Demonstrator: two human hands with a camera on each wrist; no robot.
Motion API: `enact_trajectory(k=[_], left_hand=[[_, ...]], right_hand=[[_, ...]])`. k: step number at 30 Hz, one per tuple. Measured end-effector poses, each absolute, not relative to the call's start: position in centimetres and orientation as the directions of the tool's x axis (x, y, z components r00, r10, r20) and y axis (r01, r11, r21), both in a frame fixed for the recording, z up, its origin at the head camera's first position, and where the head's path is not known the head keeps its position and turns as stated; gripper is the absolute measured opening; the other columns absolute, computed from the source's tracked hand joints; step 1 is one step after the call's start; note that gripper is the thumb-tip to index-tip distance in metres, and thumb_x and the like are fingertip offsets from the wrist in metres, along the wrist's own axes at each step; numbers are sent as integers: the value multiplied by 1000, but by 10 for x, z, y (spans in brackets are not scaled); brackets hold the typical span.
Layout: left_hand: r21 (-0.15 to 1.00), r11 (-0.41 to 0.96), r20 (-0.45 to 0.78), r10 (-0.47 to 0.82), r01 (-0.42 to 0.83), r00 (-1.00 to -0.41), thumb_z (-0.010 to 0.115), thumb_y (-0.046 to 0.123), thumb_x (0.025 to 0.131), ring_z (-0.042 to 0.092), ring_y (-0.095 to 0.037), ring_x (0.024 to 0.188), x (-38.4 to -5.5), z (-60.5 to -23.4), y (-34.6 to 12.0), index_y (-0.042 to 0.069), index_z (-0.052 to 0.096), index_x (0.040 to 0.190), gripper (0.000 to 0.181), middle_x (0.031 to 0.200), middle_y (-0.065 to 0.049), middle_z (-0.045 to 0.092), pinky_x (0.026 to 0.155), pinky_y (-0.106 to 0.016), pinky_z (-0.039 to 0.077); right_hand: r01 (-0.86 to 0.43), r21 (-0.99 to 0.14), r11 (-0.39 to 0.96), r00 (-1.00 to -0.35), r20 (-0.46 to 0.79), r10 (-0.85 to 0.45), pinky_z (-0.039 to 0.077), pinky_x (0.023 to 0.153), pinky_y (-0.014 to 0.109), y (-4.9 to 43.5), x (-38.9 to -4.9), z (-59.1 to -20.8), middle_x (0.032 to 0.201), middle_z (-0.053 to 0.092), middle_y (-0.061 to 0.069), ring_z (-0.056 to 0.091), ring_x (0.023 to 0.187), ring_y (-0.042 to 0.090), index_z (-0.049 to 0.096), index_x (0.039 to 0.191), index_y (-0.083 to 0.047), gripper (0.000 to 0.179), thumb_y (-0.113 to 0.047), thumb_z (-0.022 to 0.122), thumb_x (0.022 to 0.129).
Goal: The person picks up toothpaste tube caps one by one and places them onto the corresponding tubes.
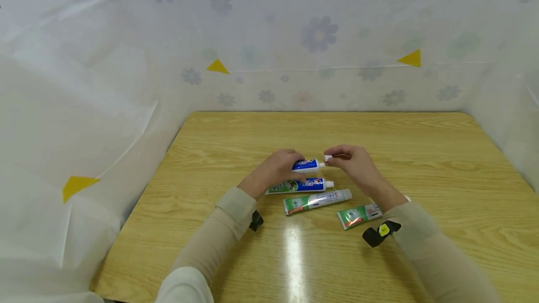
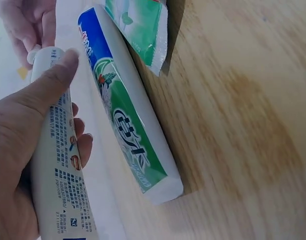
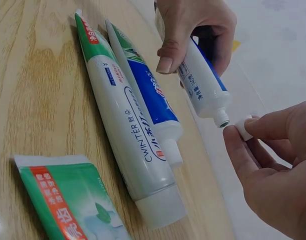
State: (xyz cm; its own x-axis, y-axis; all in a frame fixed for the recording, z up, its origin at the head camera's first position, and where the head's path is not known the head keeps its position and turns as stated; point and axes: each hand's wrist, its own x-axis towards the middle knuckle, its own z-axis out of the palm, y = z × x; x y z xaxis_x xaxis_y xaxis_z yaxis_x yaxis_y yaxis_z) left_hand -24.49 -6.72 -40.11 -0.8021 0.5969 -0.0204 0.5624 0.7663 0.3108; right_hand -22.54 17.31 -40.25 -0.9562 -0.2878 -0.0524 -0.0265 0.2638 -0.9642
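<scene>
My left hand (image 1: 280, 167) grips a blue and white toothpaste tube (image 3: 203, 82), its thumb along one side and fingers round the other. That tube's nozzle (image 3: 221, 119) is bare and points toward my right hand (image 1: 355, 165). Between thumb and forefinger the right hand pinches a small white cap (image 3: 244, 128), just off the nozzle's end. Below the held tube lies a second blue, green and white toothpaste tube (image 2: 128, 120) with its cap on. In the left wrist view the held tube shows its printed white back.
A white and green toothpaste tube (image 3: 133, 125) lies capped beside the second tube. Another green and white toothpaste tube (image 1: 358, 215) rests on the wooden table (image 1: 189, 247) under the right forearm. A pale flowered sheet (image 1: 269, 27) hangs behind the table.
</scene>
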Motion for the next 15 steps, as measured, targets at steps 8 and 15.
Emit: enact_trajectory(k=[8,15], left_hand=[[82,754,66,648,652,-759,68,31,94,63,-19,110,-239,-395,-63,12,57,136,47,123,-6,65,90,-32,56],[-98,744,127,668,661,-733,68,32,95,67,-19,106,-236,-394,-55,12,57,133,45,121,-5,69,89,-30,57]], right_hand=[[-55,-947,317,-966,-29,-256,51,102,46,175,-218,-402,131,60,22,65,110,29,60,128,0,30,-14,56,102],[-61,-969,238,-965,-4,-264,55,97,34,172,-211,-404,128,61,22,68,104,25,58,130,5,35,-15,58,101]])
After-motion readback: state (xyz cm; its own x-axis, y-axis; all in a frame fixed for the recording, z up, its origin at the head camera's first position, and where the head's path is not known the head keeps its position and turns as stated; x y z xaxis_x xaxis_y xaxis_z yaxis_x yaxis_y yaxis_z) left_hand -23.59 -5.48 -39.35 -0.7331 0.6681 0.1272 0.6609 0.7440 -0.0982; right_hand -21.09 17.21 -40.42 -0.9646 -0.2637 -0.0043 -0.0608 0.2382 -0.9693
